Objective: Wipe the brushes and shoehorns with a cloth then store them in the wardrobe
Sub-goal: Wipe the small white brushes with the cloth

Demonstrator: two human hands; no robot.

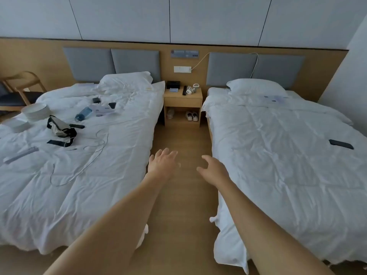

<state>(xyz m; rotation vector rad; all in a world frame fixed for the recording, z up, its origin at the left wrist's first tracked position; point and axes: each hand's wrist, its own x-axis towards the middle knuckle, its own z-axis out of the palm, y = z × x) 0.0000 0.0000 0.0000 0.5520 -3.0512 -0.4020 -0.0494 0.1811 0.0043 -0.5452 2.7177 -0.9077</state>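
Both your hands are out in front over the floor between the two beds, left hand (163, 162) and right hand (213, 169), fingers loosely spread and holding nothing, probably because you haven't found the gear yet. No brushes, shoehorns, cloth or wardrobe in view that I can make out. Left bed (83, 175) is just clutter; maybe check the nightstand (182, 100) first.
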